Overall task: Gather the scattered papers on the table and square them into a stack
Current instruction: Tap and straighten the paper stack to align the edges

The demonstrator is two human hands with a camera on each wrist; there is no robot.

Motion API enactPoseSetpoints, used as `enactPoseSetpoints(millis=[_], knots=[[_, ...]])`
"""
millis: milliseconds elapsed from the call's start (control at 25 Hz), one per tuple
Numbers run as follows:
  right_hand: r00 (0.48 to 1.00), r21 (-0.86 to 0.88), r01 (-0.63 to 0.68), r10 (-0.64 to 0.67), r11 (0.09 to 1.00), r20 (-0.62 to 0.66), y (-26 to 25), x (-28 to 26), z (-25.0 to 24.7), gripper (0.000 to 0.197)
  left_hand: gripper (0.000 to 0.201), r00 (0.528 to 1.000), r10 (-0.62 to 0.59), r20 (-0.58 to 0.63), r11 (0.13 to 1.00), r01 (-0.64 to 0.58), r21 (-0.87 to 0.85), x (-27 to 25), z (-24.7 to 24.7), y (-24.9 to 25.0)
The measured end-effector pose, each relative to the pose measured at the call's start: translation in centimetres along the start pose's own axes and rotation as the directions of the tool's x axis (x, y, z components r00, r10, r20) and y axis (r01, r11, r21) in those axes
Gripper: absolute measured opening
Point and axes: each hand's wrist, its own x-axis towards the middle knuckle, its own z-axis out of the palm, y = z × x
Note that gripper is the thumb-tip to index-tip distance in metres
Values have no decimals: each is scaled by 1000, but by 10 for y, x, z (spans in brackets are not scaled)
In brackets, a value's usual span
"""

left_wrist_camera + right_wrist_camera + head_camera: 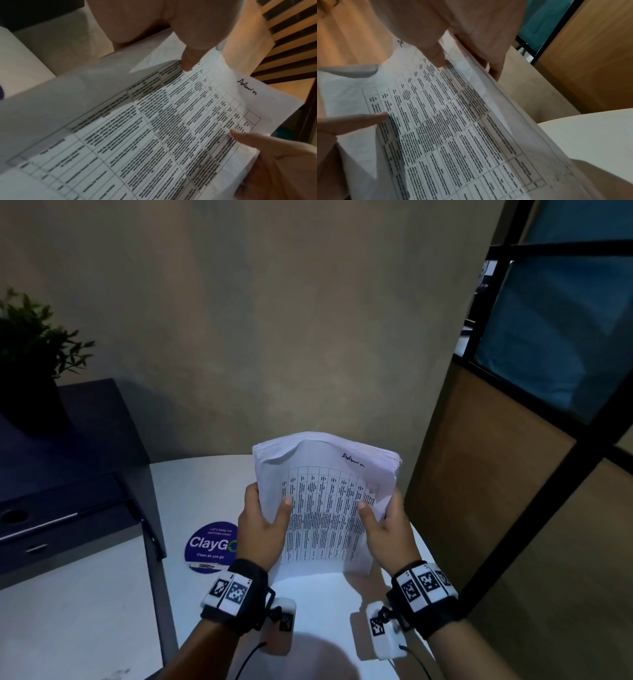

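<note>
Left hand (262, 525), right hand (388, 529) hold stack (325, 474) upright.

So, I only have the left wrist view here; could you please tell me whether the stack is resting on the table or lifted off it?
Observer: In the head view the paper stack stands upright with its lower edge on the white table.
Operator: Thank you. Are any loose sheets left lying on the table?
Observer: None on the part the head view covers. There is only a round blue ClayGo sticker beside the left hand.
Operator: And is the stack's far edge square yet?
Observer: Not quite. In the head view the sheets are fanned out at the upper right corner, with their edges staggered.
</note>
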Motion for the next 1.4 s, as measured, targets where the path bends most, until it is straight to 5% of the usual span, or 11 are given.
enactPoseSetpoints(millis=[160, 320, 440, 920, 1120, 1280, 1400], knots=[[989, 86, 114, -104, 990, -106, -24, 3, -6, 59, 60, 994, 109, 4, 992, -108, -64, -1, -10, 26], [949, 50, 256, -241, 965, -205, -56, 17, -9, 44, 33, 968, 224, -113, 971, -232, -63, 17, -11, 66], [949, 55, 249, -232, 967, -214, -61, 23, -8, 26, 12, 963, 185, -196, 978, -200, -61, 26, -7, 72], [920, 112, 171, -118, 979, -374, -66, 34, 3, 12, 22, 947, 103, -304, 983, -144, -115, 35, 6, 77], [918, 85, 261, -220, 962, -329, -65, 31, 2, 13, 27, 937, 103, -334, 983, -147, -110, 38, 5, 75], [968, 82, 250, -250, 965, -17, -51, 26, -9, 42, 12, 972, 166, -166, 968, -193, -163, 33, 0, 72], [969, 117, 246, -247, 962, -8, -46, 29, -17, 40, 64, 981, 194, 4, 970, -191, -149, 36, -17, 37]])
